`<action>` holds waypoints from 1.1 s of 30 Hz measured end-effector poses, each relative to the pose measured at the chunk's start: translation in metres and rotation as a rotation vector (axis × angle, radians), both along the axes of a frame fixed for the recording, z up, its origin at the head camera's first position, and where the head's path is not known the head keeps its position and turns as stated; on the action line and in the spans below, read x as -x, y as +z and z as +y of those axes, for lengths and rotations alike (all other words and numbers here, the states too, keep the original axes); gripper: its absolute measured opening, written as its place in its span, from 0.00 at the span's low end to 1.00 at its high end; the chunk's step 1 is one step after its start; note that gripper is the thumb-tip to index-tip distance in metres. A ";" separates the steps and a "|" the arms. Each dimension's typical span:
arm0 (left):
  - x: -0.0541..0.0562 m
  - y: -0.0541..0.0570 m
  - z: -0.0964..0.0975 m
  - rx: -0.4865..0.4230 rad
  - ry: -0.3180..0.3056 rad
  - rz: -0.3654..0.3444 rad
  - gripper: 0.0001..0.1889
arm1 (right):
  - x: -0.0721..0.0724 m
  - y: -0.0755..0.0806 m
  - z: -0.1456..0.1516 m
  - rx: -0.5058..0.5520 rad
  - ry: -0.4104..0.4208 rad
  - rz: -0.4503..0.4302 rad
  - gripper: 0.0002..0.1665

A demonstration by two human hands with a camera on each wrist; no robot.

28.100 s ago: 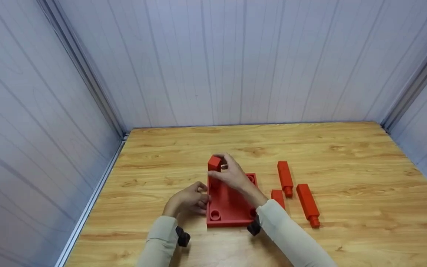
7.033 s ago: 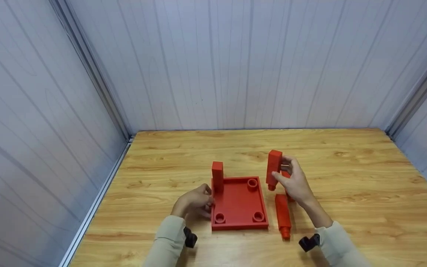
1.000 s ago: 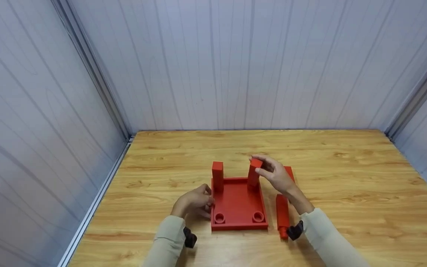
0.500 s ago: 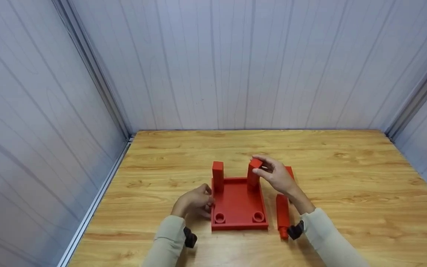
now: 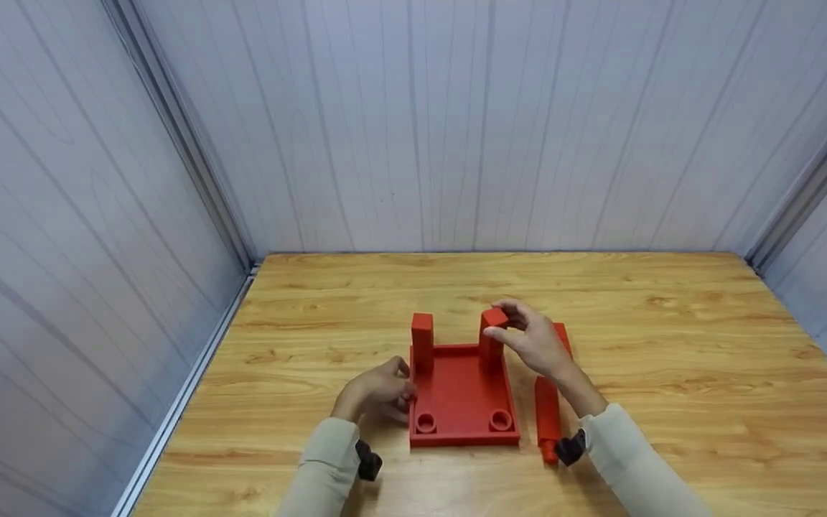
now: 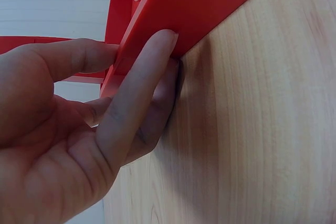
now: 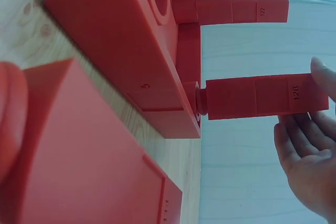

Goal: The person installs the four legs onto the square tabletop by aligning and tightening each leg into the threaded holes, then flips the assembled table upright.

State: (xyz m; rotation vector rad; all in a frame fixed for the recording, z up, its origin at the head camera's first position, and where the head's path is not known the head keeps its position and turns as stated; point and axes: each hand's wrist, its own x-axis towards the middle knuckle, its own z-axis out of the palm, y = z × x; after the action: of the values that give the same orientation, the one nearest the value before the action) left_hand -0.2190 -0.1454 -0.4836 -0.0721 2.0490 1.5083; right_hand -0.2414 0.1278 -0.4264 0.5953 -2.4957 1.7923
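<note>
Pinched near its top between thumb and fingertips, an upright red peg [image 5: 489, 346] is in the right hand [image 5: 539, 346] at the far-right corner of a red tray [image 5: 456, 406]. Left hand [image 5: 380, 388] grips the tray's left wall, fingers bent.

Only the right wrist view shows the held peg's narrow neck [image 7: 202, 102] at the corner socket [image 7: 190, 90], with a gap under the peg's body; how deep the neck sits cannot be told. That view also reveals "128" on its side. From the head, a second peg [image 5: 423, 342] stands in the far-left corner, and two near sockets [image 5: 426, 423] show open tops. One peg [image 5: 548, 413] lies right of the tray, another [image 5: 563, 335] partly behind the right hand.

The left wrist view shows one finger pressing the wall's outer face while another digit meets its top edge.

Right forearm slants inward from lower right, wrist raised; the left hand stays low, beside the tabletop [image 5: 313, 316].
</note>
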 end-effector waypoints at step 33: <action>-0.002 0.002 0.001 0.011 -0.008 0.015 0.17 | -0.004 -0.002 -0.008 0.027 -0.091 0.054 0.22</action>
State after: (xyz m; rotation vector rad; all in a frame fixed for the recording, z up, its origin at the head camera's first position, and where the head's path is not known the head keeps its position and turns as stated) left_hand -0.2172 -0.1447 -0.4816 -0.0578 2.0673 1.4969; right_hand -0.2369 0.1203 -0.4281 0.5136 -2.4180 1.7512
